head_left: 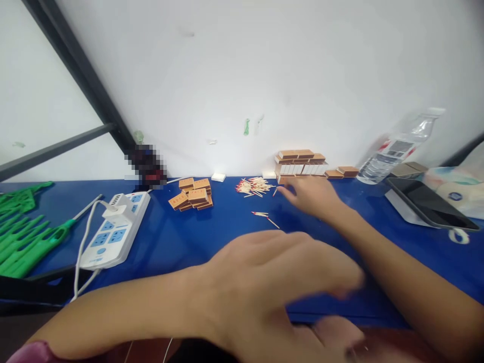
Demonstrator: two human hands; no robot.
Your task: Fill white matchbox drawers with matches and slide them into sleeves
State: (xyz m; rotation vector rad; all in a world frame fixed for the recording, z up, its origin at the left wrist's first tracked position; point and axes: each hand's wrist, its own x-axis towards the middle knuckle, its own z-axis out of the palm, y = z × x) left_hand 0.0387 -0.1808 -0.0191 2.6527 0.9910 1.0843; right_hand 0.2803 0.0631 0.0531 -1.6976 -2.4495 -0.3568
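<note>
My left hand (264, 282) hovers large and blurred in the foreground, above the near table edge. Its thumb and forefinger are apart, and I see nothing between them. Farther back, my right hand (315, 196) reaches in front of a matchbox stack (297, 155), its fingers pinched at a match (275, 191) whose end shows by the fingertips. White upright pieces stand between the stack's lower and upper boxes. Left of that hand lies a pile of red-tipped matches (252, 187). A few loose matches (260, 215) lie nearer me.
A heap of matchboxes (192, 194) is left of the matches. Two matchboxes (342, 172) adjoin the stack's right side. A leaning water bottle (397, 146) and a phone (438, 201) are at right; a power strip (115, 237) and green plastic pieces (34, 242) at left. A wall backs the blue table.
</note>
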